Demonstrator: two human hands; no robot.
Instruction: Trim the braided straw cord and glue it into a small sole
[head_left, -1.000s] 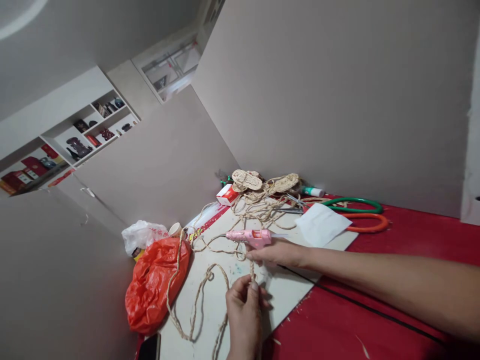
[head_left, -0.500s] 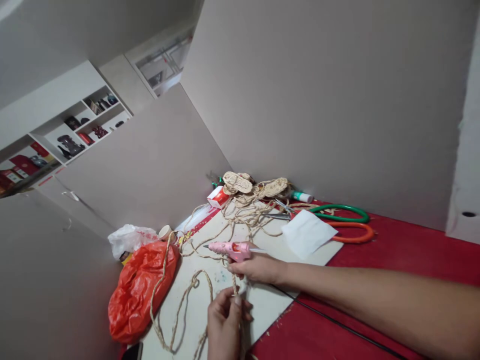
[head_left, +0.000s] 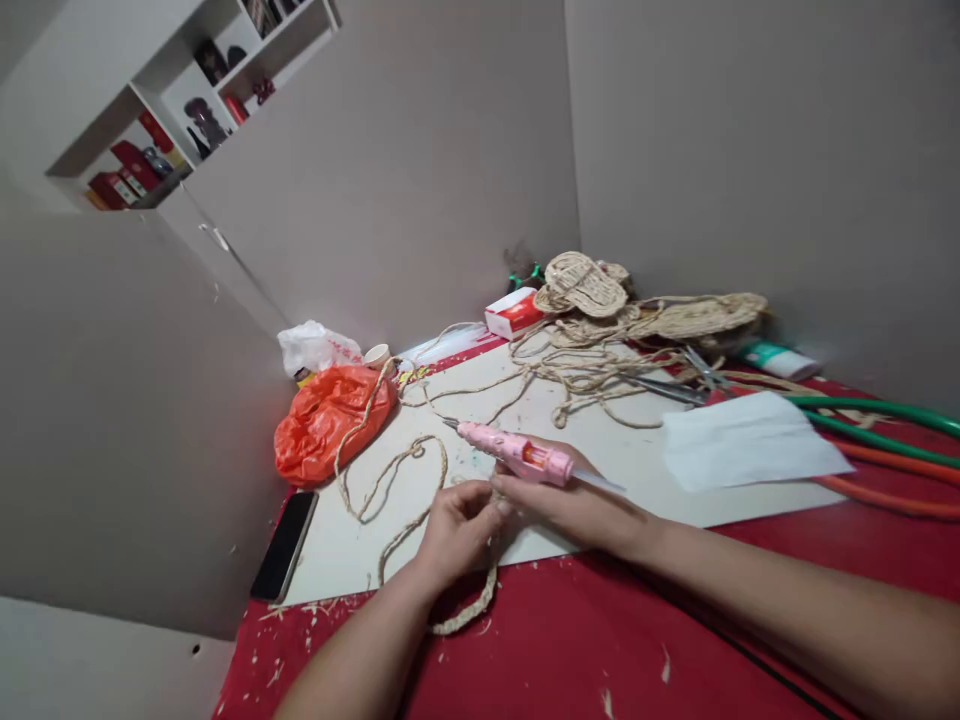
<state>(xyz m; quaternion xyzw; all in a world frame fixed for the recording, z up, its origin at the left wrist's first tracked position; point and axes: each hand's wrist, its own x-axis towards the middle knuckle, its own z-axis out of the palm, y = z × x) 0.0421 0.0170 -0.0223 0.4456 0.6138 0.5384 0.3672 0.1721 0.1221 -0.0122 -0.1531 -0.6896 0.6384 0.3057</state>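
Note:
My left hand (head_left: 463, 527) is closed with thumb and fingers pinched on a braided straw rope (head_left: 474, 612), which hangs below it in a curve over the red cloth. Close against it, my right hand (head_left: 559, 500) is wrapped round a pink glue gun (head_left: 517, 450). The gun's metal nozzle points to the far left, and a clear glue stick (head_left: 600, 482) sticks out of its back. Both hands meet over the near edge of a white board (head_left: 352, 560). What the right fingertips touch beneath the gun is hidden. More rope runs across the board on the left.
A red plastic bag (head_left: 330, 425) and a black phone (head_left: 285, 545) lie at left. Woven straw soles (head_left: 585, 283) and tangled rope (head_left: 570, 365) are piled at the back. White paper (head_left: 750, 440) partly covers large scissors with green (head_left: 885, 410) and orange handles (head_left: 892, 490). Grey panels rise behind.
The view has swung down and right, bringing the phone and the near board edge into sight. My hands have drawn together, the glue gun still in the right and the rope in the left.

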